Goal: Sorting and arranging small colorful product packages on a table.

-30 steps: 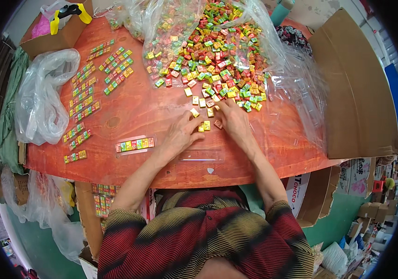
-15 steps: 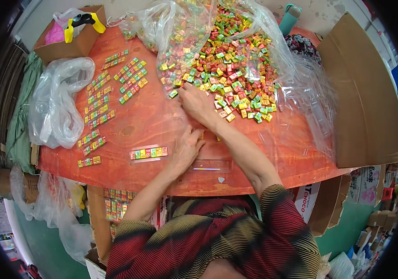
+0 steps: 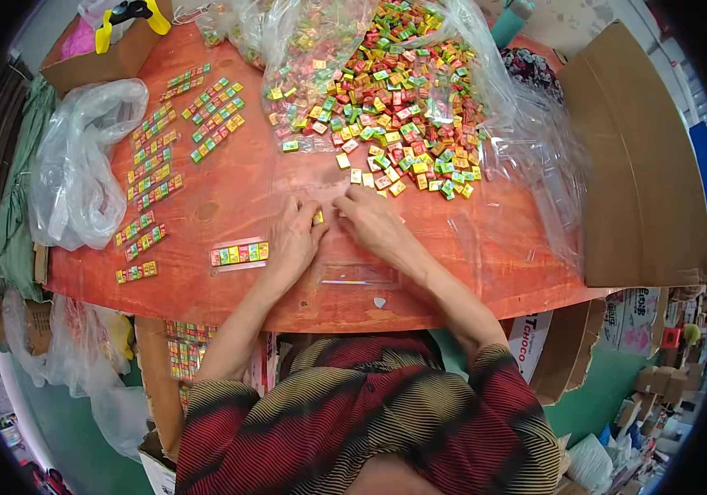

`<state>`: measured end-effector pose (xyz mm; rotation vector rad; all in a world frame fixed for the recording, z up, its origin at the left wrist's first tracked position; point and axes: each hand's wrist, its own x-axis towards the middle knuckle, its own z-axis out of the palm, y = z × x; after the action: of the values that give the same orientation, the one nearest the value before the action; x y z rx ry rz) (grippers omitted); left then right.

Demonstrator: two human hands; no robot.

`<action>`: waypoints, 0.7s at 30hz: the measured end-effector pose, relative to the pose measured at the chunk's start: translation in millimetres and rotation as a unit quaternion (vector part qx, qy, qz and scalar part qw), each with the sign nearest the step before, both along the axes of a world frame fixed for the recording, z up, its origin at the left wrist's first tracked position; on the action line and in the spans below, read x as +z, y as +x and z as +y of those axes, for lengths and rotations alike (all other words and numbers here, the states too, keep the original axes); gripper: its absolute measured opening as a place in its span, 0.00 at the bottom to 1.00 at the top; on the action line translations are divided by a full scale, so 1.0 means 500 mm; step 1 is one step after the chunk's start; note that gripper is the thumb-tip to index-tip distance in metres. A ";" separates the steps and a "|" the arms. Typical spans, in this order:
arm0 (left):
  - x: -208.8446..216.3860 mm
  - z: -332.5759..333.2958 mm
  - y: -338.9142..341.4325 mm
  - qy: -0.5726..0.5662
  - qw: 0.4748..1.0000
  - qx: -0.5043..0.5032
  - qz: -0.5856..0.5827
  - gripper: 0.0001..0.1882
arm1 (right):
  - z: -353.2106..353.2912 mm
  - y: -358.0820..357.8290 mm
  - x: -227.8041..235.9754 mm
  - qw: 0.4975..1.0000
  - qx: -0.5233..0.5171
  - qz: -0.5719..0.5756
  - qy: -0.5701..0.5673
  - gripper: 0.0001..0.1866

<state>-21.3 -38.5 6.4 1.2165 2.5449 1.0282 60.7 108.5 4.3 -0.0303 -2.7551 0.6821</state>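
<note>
My left hand (image 3: 292, 239) is closed with a small yellow box (image 3: 318, 217) at its fingertips, low over the red table. Close on its right, my right hand (image 3: 376, 224) has its fingers drawn together; whatever they hold is hidden. Beside my left wrist lies a row of small coloured boxes (image 3: 240, 253) in a clear narrow tray. Beyond my hands spreads a large heap of small red, yellow and green boxes (image 3: 411, 124), spilling from a clear plastic bag (image 3: 283, 41). One loose green-and-yellow box (image 3: 290, 146) sits apart from the heap.
Several finished-looking rows of boxes (image 3: 153, 188) lie at the left of the table (image 3: 205, 210). A crumpled clear bag (image 3: 77, 177) sits at the left edge. Cardboard boxes stand back left (image 3: 106, 62) and right (image 3: 638, 165). A teal bottle (image 3: 512, 23) is at the back.
My right hand has come back from the heap's edge toward my left hand. My left hand has shifted slightly left and up, and a yellow box now shows at its fingers. The view has shifted slightly.
</note>
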 end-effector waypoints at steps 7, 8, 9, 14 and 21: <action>-0.007 0.013 -0.013 0.016 0.994 -0.103 -0.007 0.18 | 0.050 0.114 0.043 0.994 -0.106 -0.021 -0.033 0.19; -0.007 0.015 -0.014 0.029 0.993 -0.112 -0.007 0.19 | 0.050 0.117 0.042 0.994 -0.089 -0.043 -0.044 0.19; -0.004 0.023 -0.014 0.030 0.993 -0.117 -0.007 0.19 | 0.053 0.122 0.041 0.993 -0.076 -0.066 -0.055 0.20; 0.001 0.044 0.001 -0.006 0.989 -0.143 0.023 0.20 | 0.046 0.130 0.017 0.988 -0.091 -0.076 -0.099 0.20; -0.005 0.056 0.028 0.008 0.987 -0.156 0.026 0.23 | 0.045 0.129 0.019 0.985 -0.104 -0.082 -0.112 0.19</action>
<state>-7.1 -10.5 4.0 1.6017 2.2833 0.9549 125.4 131.2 13.6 -0.4333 -2.7582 0.9636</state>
